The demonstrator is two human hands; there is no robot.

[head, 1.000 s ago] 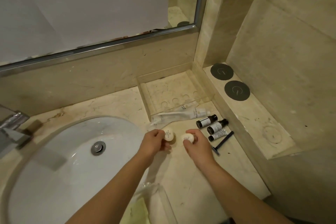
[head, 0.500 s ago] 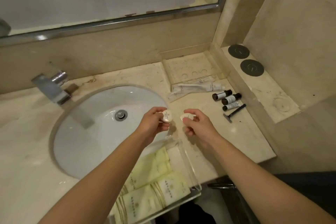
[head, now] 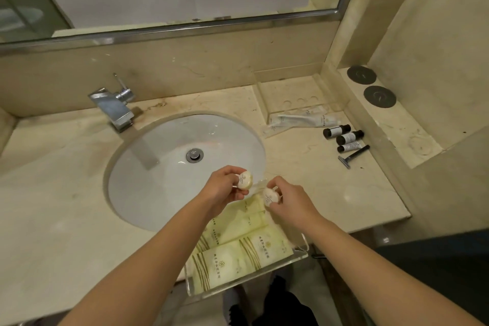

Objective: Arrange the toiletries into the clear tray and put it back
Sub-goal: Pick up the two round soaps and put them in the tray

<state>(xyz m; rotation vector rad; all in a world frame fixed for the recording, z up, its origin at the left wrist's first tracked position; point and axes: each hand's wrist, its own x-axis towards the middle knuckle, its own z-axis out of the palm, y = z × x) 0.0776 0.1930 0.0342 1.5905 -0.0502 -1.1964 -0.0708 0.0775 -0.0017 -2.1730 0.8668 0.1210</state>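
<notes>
Holding one small round wrapped soap in each hand, I am positioned above the clear tray at the near edge of the counter. My left hand has fingers and thumb curled round the left soap; my right hand pinches the right soap in the same manner. Both soaps are off the counter, just over the tray's far end.

Progress, as I judge it: partial. The tray already contains pale green sachets lying flat in rows. Not yet loaded: the two soaps in hand, the wrapped toothbrush kit, three dark bottles and the razor, all lying on the counter to the right of the sink. The tray's final return is also outstanding; the recessed stone holder by the back wall appears to be its seat, though I cannot confirm that.

Clearances: the tray's near end overhangs the counter edge, so downward pressure there risks tipping it. The sink rim lies just left of the tray. Free room inside the tray seems limited to its far end. The raised ledge bounds the counter on the right, close beside the bottles and razor.
</notes>
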